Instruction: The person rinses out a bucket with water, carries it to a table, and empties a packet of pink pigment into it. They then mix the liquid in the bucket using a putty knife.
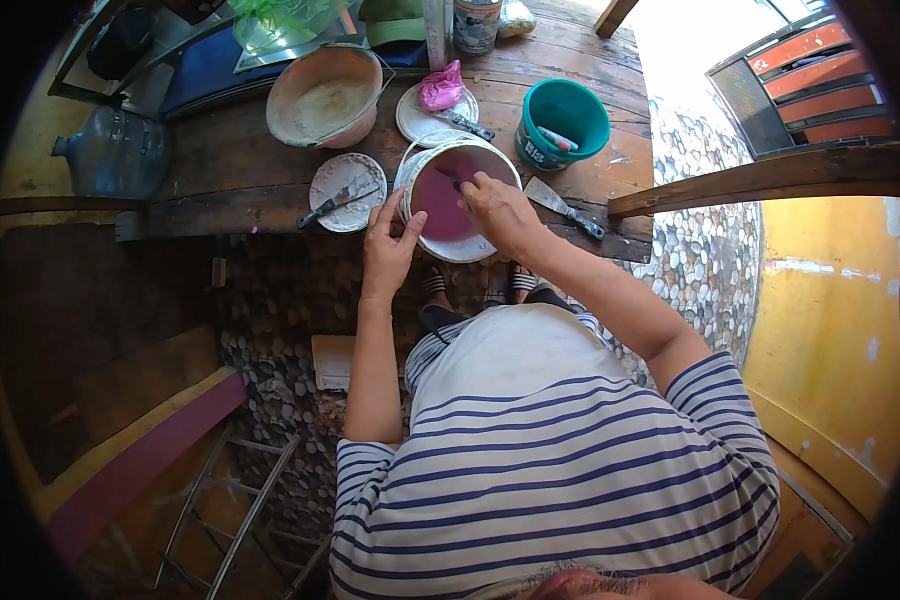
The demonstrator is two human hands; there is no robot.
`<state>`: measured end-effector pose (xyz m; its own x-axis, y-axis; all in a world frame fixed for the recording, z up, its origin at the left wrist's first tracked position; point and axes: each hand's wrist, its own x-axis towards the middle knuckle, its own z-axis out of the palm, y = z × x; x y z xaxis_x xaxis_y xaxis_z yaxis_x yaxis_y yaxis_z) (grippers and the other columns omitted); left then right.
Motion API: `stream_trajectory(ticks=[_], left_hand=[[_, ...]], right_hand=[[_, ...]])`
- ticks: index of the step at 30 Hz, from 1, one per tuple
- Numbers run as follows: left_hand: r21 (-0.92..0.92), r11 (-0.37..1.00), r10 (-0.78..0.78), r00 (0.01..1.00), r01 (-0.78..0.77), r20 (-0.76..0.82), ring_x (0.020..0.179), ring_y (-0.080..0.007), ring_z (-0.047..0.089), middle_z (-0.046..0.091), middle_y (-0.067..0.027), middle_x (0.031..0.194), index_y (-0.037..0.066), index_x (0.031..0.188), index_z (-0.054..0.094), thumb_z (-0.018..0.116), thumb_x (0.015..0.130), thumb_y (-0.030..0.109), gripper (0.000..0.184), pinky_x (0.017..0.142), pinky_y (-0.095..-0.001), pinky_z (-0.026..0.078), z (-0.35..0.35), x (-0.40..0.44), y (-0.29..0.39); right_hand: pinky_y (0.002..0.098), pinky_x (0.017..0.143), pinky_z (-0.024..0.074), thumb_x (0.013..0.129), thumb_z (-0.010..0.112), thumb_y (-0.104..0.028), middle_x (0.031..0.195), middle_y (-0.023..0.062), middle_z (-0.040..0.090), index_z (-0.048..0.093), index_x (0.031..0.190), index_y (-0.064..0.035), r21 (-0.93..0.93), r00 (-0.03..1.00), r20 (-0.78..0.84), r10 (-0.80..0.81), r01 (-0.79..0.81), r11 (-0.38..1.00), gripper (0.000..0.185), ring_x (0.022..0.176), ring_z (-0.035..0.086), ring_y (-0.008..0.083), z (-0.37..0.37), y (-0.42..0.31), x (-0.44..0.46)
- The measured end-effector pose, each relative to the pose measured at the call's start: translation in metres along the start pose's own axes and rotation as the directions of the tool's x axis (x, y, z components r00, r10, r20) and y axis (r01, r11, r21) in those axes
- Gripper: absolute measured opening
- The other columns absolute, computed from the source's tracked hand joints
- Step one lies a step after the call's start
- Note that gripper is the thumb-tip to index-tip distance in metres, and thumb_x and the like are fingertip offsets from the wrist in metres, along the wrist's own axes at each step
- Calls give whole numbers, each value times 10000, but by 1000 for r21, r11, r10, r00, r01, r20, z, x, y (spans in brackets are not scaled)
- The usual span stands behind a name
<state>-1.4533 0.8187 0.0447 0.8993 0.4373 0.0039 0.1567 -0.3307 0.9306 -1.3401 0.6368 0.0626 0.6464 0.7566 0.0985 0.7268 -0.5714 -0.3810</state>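
Observation:
A white bucket with pink-purple liquid in it is tilted toward me at the table's front edge. My left hand rests against the bucket's left rim, its fingers apart. Over the right part of the opening, my right hand has its fingers closed round a dark tool that reaches into the bucket; the tool's far end is hard to make out. Left of the bucket, a putty knife lies on a white lid. Another putty knife lies to the right.
On the wooden table stand an orange basin, a teal bucket and a second lid with a pink bag. A water jug is at the left. A metal ladder stands lower left.

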Motion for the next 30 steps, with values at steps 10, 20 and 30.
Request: stream_trajectory(ticks=[10,20,30], left_hand=[[-22,1000,-18,999,19,30,772,-67,490,528,-11,1015,37,1358,573,737,919,246,513,690,-234,460,-11,16,-14],[-163,986,-11,995,27,97,752,-119,550,540,-60,999,6,1342,567,741,912,235,518,672,-279,492,-16,27,-22],[-323,930,-106,969,176,222,824,-119,628,499,-29,957,10,1413,440,670,945,109,531,600,-261,588,-34,44,-22]], right_hand=[[431,738,558,892,565,-104,979,168,603,628,1011,-7,-63,1000,20,7,-5,998,166,881,657,335,-5,-13,8],[432,769,567,857,569,-81,1043,168,600,644,1060,-4,-94,980,184,-79,97,991,230,943,651,333,5,-17,7],[475,766,540,896,609,-187,1034,211,650,666,949,-11,35,972,159,170,-178,983,192,908,674,362,6,-37,7]])
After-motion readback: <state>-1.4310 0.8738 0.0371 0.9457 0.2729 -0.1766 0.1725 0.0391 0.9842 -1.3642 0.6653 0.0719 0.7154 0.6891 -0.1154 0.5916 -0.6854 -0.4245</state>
